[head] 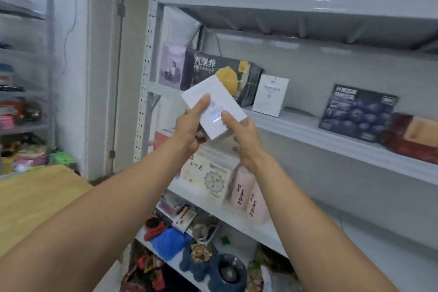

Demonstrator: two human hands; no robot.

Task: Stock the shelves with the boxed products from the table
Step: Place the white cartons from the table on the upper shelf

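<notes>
A small white box with blue print is held up in front of the grey shelf unit, tilted. My left hand grips it from below left, thumb across its face. My right hand holds its lower right edge, thumb pressed on the front. Behind the box, on the middle shelf, stand a black box with a lemon picture and a similar small white box, upright. A dark blueberry box sits farther right.
A wooden table lies at the lower left. A red-brown box stands at the shelf's right end. The shelf below carries cream and pink boxes; the lowest ones carry bowls and bags. Bottles line the top shelf. A second rack stands far left.
</notes>
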